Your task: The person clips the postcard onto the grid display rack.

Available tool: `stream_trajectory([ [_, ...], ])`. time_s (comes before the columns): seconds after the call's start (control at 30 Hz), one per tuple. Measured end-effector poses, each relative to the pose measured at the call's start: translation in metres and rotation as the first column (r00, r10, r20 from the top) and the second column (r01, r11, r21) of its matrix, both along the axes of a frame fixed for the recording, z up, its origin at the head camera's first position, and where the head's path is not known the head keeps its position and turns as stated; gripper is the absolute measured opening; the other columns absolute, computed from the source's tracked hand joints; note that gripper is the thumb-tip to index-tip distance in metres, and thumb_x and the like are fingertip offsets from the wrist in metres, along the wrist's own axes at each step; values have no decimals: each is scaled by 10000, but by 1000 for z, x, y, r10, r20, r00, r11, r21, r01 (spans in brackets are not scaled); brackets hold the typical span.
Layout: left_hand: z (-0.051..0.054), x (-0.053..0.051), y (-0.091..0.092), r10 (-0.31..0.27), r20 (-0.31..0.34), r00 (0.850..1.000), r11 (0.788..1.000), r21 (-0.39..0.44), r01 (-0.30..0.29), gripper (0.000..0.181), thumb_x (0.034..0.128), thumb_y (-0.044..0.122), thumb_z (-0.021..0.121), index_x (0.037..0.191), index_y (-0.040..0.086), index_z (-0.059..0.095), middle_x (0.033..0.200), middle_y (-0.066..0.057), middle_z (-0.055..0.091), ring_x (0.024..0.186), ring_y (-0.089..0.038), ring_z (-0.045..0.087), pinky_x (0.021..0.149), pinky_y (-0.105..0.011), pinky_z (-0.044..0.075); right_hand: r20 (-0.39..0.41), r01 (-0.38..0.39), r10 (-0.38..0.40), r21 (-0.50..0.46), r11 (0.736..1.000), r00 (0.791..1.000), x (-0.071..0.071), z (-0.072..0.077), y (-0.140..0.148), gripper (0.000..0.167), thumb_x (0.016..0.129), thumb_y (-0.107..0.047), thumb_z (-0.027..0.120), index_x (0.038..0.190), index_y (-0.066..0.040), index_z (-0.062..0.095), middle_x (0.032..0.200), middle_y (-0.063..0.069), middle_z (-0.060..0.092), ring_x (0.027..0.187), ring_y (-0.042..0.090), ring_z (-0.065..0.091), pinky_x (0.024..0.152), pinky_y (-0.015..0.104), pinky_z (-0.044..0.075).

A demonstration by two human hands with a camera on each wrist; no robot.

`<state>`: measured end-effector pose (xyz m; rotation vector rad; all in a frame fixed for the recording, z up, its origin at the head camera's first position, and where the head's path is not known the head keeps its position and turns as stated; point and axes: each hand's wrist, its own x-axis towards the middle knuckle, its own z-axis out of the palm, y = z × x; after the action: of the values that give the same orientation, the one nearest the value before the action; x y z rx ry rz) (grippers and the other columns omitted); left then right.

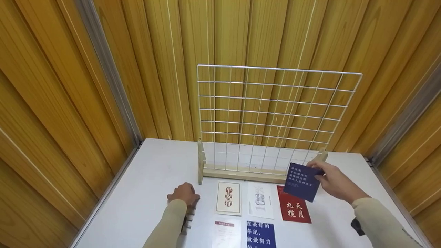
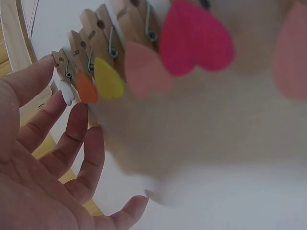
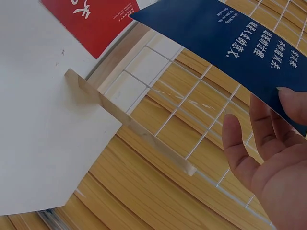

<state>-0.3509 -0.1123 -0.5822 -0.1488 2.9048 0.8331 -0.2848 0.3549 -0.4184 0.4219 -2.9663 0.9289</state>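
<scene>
My right hand (image 1: 336, 182) pinches a dark blue card (image 1: 300, 184) with white writing between thumb and fingers, by its edge. The card is raised off the table and tilted, over the top of a red card (image 1: 295, 210). On the left, my left hand (image 1: 182, 194) is at the far end of a row of small wooden clothespins. Its thumb and index finger pinch the end clothespin (image 2: 61, 63), which bears a white heart (image 2: 67, 93). Beside it are clothespins with an orange heart (image 2: 86, 87), a yellow heart (image 2: 108, 79) and pink hearts.
A white wire grid (image 1: 268, 100) stands upright in a wooden base (image 1: 244, 174) behind the cards. Before it lie a cream card (image 1: 228, 210), a white card (image 1: 260, 212), another pale card (image 1: 227, 237) and a second blue card (image 1: 260, 235) on the white table (image 1: 151, 165). Wood-patterned walls enclose the table.
</scene>
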Motion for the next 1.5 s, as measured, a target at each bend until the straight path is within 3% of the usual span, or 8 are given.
stream_trajectory([
  [0.33, -4, 0, -1, 5, -23, 1000, 1000, 2, -5, 196, 801, 268, 792, 859, 125, 672, 760, -9, 624, 749, -270, 589, 798, -637, 398, -91, 15, -19, -40, 999, 996, 0, 5, -3, 456, 941, 115, 535, 1344, -94, 485, 1202, 237, 601, 1052, 433, 632, 848, 534, 527],
  [0.57, -8, -4, 1, 11, -71, 997, 1000, -23, -13, 178, 770, 267, 775, 815, 134, 667, 807, -13, 637, 842, -327, 584, 809, -692, 356, -163, 4, -9, -32, 999, 987, -2, 7, -2, 458, 938, 119, 541, 1342, -94, 503, 1173, 227, 620, 1023, 395, 641, 853, 533, 526],
  [1.1, -12, -7, 9, 17, -75, 997, 1000, -21, -19, 123, 774, 230, 798, 783, 169, 692, 785, 8, 623, 886, -321, 554, 849, -717, 318, -195, 13, -25, -65, 998, 981, -14, 17, 5, 441, 957, 109, 504, 1351, -88, 508, 1207, 232, 609, 1055, 420, 630, 865, 550, 513],
  [1.5, -10, -7, 6, -19, -102, 995, 999, -50, 14, 157, 768, 195, 794, 699, 164, 656, 738, 8, 610, 888, -327, 550, 865, -763, 276, -255, 8, -19, -42, 999, 967, -22, 31, 10, 441, 943, 129, 518, 1337, -69, 521, 1187, 228, 625, 1008, 402, 640, 841, 571, 518],
])
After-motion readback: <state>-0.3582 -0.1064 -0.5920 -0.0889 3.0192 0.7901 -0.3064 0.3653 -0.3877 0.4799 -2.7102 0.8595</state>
